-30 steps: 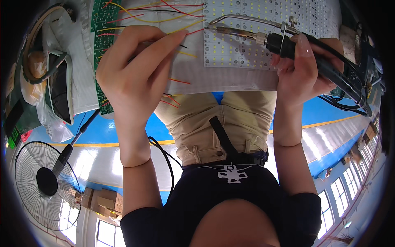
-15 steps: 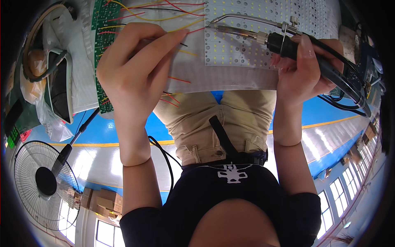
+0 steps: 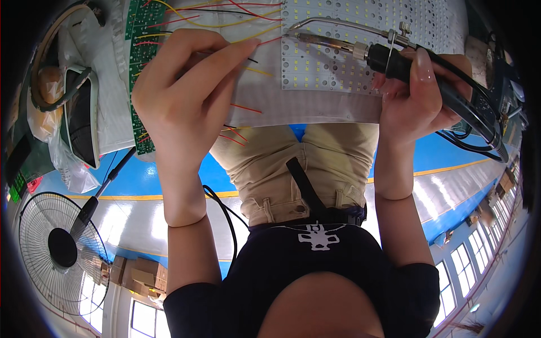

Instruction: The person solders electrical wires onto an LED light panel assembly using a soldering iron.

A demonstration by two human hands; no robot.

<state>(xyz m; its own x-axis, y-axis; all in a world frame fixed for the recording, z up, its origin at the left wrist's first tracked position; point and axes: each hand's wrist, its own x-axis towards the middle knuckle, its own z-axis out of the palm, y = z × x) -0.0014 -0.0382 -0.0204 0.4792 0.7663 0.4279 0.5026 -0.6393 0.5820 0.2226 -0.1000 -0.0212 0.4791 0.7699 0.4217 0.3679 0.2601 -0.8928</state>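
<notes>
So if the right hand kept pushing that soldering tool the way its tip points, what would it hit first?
Probably the white LED panel: the soldering iron in the right hand points left across it, its tip near the red and yellow wires. Depth is unclear.

Black short-sleeved shirt, khaki trousers, bare forearms

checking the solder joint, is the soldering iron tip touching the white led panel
Cannot tell. In the head view the soldering iron in the right hand ends over the white LED panel, but no contact or gap shows.

The soldering iron [image 3: 394,53] at one o'clock has a matt black plastic handle and shiny metal barrel; the white LED panel [image 3: 349,67] looks smooth, the green circuit board [image 3: 138,50] at eleven glossy.
</notes>
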